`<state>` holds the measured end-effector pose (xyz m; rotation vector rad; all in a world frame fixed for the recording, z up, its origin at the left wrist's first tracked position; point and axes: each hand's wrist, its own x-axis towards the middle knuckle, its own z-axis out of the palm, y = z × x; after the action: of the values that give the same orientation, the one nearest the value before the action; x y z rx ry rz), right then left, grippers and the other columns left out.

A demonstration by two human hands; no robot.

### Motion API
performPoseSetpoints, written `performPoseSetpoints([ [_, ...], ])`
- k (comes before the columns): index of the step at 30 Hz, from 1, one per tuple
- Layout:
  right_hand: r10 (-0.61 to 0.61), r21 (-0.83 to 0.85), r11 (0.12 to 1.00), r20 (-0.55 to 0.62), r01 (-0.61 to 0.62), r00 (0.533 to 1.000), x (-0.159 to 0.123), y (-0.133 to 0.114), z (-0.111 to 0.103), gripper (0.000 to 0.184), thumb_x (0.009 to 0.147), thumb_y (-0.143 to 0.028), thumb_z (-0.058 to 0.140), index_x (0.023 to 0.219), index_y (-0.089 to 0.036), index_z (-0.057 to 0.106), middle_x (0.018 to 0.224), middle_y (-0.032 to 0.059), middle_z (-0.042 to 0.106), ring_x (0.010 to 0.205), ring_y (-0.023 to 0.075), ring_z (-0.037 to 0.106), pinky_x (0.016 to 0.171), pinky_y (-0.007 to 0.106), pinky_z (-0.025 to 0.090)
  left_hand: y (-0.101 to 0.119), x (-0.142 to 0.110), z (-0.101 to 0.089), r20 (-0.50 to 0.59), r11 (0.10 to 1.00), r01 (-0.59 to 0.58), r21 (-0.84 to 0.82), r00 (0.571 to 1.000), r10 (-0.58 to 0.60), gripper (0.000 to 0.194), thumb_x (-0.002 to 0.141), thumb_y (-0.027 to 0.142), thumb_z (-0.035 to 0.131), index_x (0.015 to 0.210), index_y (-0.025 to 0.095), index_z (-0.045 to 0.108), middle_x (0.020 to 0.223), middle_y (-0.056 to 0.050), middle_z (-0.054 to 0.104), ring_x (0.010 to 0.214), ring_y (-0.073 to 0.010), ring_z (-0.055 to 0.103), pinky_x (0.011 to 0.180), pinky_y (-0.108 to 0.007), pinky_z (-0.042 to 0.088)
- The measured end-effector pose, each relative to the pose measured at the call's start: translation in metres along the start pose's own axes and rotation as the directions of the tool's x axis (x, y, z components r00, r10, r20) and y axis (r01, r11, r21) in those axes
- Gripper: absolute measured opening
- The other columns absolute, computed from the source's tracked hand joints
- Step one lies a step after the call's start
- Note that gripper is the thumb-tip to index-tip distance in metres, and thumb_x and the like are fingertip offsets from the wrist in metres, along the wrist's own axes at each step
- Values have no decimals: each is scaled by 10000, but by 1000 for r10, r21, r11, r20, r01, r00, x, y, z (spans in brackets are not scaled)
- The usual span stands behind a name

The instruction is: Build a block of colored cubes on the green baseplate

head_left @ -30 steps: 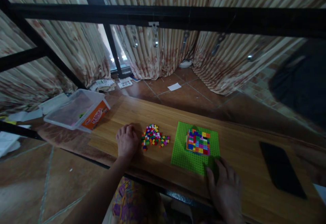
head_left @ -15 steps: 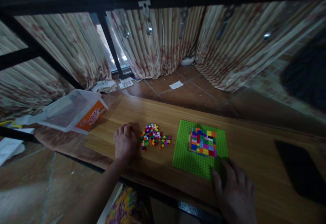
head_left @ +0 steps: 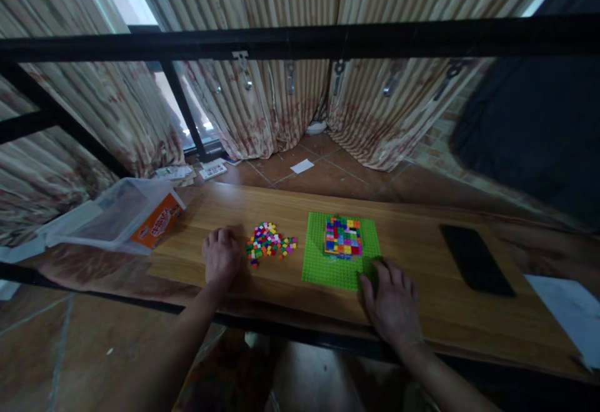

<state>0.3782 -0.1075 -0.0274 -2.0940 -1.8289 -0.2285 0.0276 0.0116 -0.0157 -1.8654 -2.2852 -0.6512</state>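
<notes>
A green baseplate [head_left: 323, 259] lies on the wooden tabletop [head_left: 422, 243], with a square patch of small multicoloured bricks [head_left: 344, 236] built on its far half. To its left is a loose heap of small coloured bricks [head_left: 268, 246]. My left hand [head_left: 220, 259] rests on the wood just left of that heap, its fingers curled under; nothing shows in it. My right hand [head_left: 391, 302] lies flat with fingers spread, its fingertips on the baseplate's near right corner.
A clear plastic box with an orange label [head_left: 124, 215] lies tipped at the table's left end. A black phone [head_left: 475, 257] lies to the right, and a white sheet [head_left: 569, 312] beyond it. A black metal bar [head_left: 300, 40] crosses overhead, curtains behind.
The view has swung right and pulled back, showing the phone and white sheet more fully. Both hands stay where they were by the heap and baseplate.
</notes>
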Motion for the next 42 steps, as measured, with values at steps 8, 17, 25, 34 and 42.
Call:
performPoseSetpoints([
  [8,-26,44,999,-29,27,999,2,4,5,440,932,-452,401,1205,-136,540,1235,160,542,1119,321,468,963,494,378,-7,6,-4,31,995,-36,-91,999,39,317,876,266,363,998,165,637,1063,-123,636,1055,-269,532,951,-419,384],
  [17,-129,305,935,-188,182,974,-6,-20,-30,332,915,-314,493,1208,-164,541,1237,155,555,1136,288,509,935,484,459,22,17,-2,70,944,-103,-314,989,131,394,894,424,395,1114,184,616,1226,-122,592,1184,-267,509,1030,-445,384],
  [25,-382,579,762,40,290,923,39,-133,-20,510,810,5,380,1297,-89,499,1276,162,576,1221,235,513,1036,397,447,57,26,10,116,845,-256,-469,931,346,388,944,372,320,1049,175,638,1137,-90,658,1096,-193,568,1005,-385,403],
  [34,-331,638,749,127,179,935,68,-141,20,527,757,37,400,1232,-143,543,1170,114,611,1151,219,535,1022,387,431,69,5,-1,123,791,-273,-547,909,399,426,962,346,261,980,186,654,1024,-78,683,998,-189,590,934,-377,418],
  [42,-276,698,709,136,105,952,68,-140,19,360,787,5,470,1043,-189,634,1013,71,640,992,202,593,915,352,481,87,-1,-7,194,786,-22,-618,965,179,452,949,418,278,922,184,663,942,-83,692,934,-207,611,877,-359,445],
])
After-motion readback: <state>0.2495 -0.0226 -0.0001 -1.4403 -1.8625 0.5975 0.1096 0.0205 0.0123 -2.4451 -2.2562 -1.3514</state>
